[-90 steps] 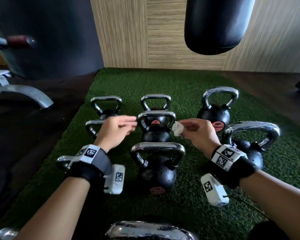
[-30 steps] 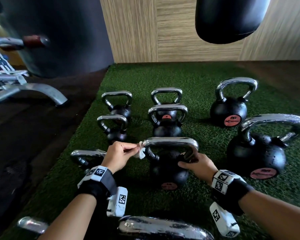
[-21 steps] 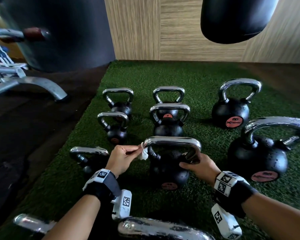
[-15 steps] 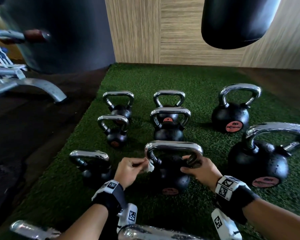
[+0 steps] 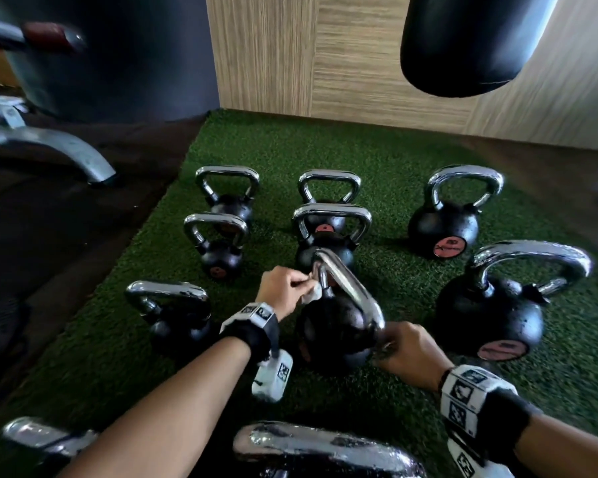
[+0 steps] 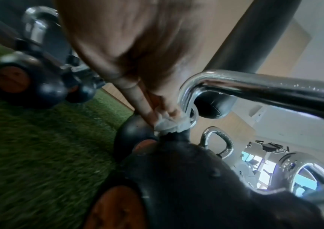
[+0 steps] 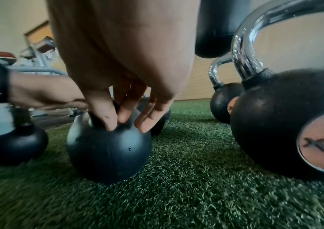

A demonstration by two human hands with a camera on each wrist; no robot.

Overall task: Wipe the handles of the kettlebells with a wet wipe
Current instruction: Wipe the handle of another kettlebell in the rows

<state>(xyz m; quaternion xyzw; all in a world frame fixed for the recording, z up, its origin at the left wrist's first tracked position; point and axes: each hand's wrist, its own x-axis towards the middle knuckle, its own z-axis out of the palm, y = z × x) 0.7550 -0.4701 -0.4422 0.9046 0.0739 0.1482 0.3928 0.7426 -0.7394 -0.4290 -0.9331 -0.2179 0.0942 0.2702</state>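
A black kettlebell (image 5: 335,332) with a chrome handle (image 5: 349,288) stands in the middle of the green turf, turned so its handle runs from far left to near right. My left hand (image 5: 283,291) pinches a crumpled white wet wipe (image 5: 313,294) against the far end of that handle; the left wrist view shows the wipe (image 6: 171,124) pressed at the handle's bend (image 6: 188,96). My right hand (image 5: 408,353) grips the near end of the handle, its fingers (image 7: 108,114) curled round the stem just above the kettlebell's ball (image 7: 108,147).
Several other chrome-handled kettlebells stand around on the turf mat (image 5: 377,160), a large one (image 5: 491,319) close on the right and one (image 5: 176,315) close on the left. A black punching bag (image 5: 470,43) hangs above. A metal bench leg (image 5: 59,150) lies on the dark floor at left.
The middle kettlebell has been turned, so its handle now runs diagonally instead of across. My left hand with the wipe stays at the handle's far end; my right hand keeps hold of the other end.
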